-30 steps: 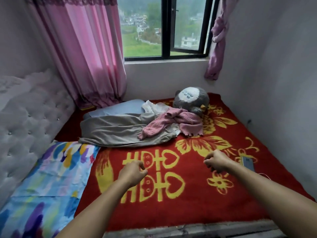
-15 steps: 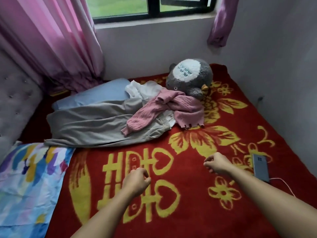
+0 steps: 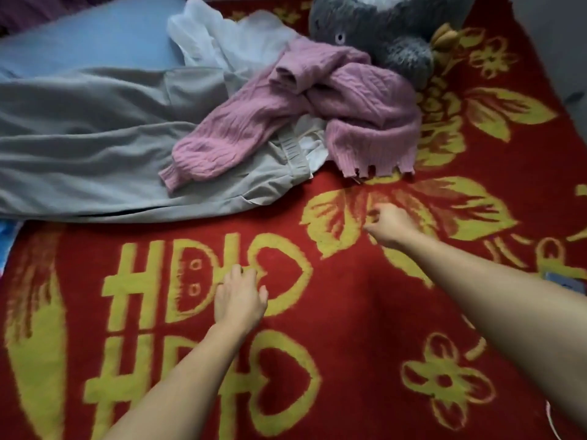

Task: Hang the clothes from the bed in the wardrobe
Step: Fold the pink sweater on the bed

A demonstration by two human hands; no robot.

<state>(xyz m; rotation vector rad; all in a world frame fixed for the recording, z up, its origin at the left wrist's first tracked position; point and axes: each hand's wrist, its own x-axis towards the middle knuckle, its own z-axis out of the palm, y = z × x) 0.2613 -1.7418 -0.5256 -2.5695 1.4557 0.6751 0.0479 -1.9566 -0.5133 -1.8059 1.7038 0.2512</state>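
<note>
Head view: the pink cable-knit sweater [image 3: 359,100] lies crumpled on the fuzzy red bed blanket [image 3: 349,312], one sleeve pointing lower-left across smooth grey trousers [image 3: 95,147] that run left to right. Left hand [image 3: 239,300] and right hand [image 3: 389,223] hover nearby, loosely curled, empty.

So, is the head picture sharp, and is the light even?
Head view: soft overall, with slight motion blur on the right hand and left hand; light dim and even, no glare; weak shadows under the pink sweater; the blanket pattern curves near the edges, a wide-angle effect.
</note>
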